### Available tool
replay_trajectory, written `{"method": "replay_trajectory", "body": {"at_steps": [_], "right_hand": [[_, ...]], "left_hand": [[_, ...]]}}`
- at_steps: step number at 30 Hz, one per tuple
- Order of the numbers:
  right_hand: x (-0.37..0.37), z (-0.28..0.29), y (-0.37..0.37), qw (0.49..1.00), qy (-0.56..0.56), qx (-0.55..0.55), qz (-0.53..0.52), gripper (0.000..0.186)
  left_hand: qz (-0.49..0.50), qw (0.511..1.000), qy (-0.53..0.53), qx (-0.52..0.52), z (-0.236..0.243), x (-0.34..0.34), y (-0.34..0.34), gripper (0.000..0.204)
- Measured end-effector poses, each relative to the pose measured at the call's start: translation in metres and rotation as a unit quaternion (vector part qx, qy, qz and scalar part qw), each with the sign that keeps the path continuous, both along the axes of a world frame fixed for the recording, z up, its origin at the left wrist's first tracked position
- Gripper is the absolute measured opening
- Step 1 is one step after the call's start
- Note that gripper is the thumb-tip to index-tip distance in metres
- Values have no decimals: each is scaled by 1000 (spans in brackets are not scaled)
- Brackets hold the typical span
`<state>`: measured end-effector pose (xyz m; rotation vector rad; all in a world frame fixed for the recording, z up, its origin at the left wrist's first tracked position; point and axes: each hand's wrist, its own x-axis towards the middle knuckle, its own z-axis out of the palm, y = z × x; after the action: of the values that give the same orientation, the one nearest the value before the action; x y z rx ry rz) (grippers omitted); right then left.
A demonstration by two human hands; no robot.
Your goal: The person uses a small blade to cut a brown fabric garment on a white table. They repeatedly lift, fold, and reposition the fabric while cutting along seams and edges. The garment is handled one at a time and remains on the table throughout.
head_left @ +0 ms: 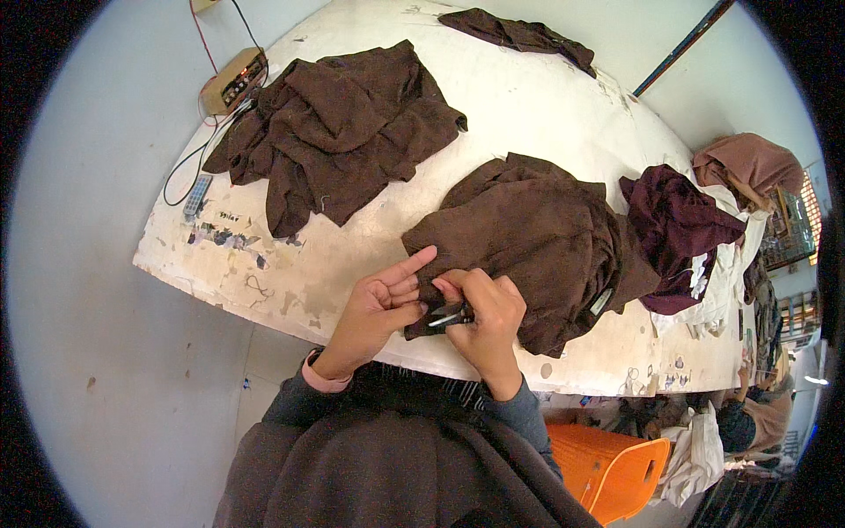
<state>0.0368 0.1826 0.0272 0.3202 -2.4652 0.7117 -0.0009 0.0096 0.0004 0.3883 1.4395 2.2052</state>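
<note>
A dark brown garment [519, 220] lies rumpled on the table's near side, with a small pale label [601, 302] showing on its right part. At its near left edge, my left hand [370, 317] pinches the cloth between thumb and curled fingers, the index finger stretched out over it. Close beside it, my right hand [484, 317] is closed round a small pair of dark thread snips [451, 317], blades toward the left hand. The thumb and index finger of that hand also meet at the cloth. Whatever lies between those fingertips is too small to make out.
On the white, stained table [326, 290] lie another brown garment [352, 123] at the far left, a folded one [519, 35] at the back and a maroon one [673, 229] at right. A wired box [236, 81] sits at the left edge. An orange basket [607, 466] stands below.
</note>
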Motion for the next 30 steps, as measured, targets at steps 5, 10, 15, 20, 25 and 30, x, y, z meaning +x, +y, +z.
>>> {"method": "replay_trajectory", "body": {"at_steps": [5, 10, 15, 20, 25, 30], "right_hand": [[18, 3, 1, 907, -214, -326, 159, 24], [36, 12, 14, 852, -288, -307, 312, 27], [41, 5, 17, 895, -215, -288, 264, 17], [23, -4, 4, 972, -8, -232, 45, 11], [14, -5, 7, 990, 29, -114, 79, 11], [19, -19, 8, 954, 45, -280, 93, 13]], "left_hand": [[36, 998, 20, -40, -1, -5, -3, 75], [51, 999, -12, 1, -4, -11, -8, 79], [34, 999, -29, 14, -3, -5, -7, 81], [-20, 999, -28, -16, 7, 8, -2, 79], [-52, 998, -9, -38, -7, 11, 0, 84], [-11, 999, 26, 40, 4, 10, 3, 102]]}}
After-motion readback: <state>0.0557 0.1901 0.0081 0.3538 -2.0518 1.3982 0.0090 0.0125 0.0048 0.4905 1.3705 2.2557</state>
